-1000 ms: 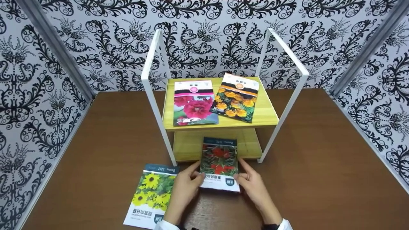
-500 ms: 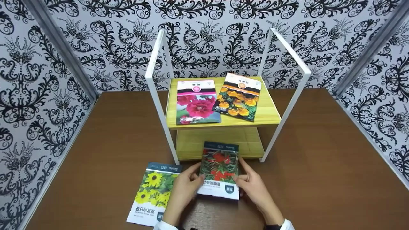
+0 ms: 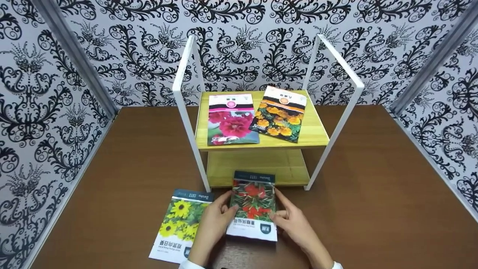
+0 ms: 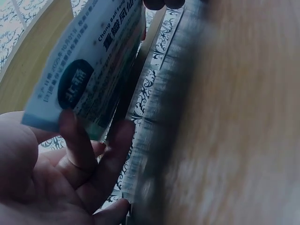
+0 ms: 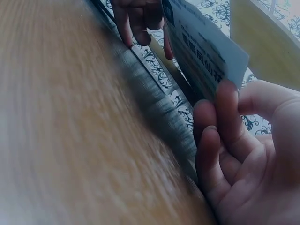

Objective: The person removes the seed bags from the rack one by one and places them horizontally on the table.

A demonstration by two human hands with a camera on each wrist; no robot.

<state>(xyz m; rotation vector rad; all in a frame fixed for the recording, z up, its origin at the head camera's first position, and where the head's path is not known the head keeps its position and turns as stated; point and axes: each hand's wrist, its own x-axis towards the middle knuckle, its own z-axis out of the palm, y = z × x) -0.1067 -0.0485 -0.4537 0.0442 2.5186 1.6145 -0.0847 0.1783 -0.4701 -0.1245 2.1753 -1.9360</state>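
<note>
A seed packet with red flowers (image 3: pixel 254 201) is held between both hands, in front of the lower shelf. My left hand (image 3: pixel 216 220) pinches its left edge, thumb on the front face. My right hand (image 3: pixel 295 222) pinches the right edge in the same way. Both wrist views show the packet's printed back (image 4: pixel 101 61) tilted above the table, fingers behind it. Partly under my left forearm lies a seed packet with yellow flowers (image 3: pixel 175 224).
A two-tier shelf rack with white side frames (image 3: pixel 188 123) stands ahead. On its upper board (image 3: pixel 313 130) lie a pink-flower packet (image 3: pixel 233 125) and an orange-flower packet (image 3: pixel 280 116). Patterned walls (image 3: pixel 246 45) enclose the brown table (image 3: pixel 373 194) at the back and sides.
Both hands have drawn the red-flower packet back toward the body, away from the lower shelf, and slightly left. The packets on the upper board stay put; the head view has shifted a little.
</note>
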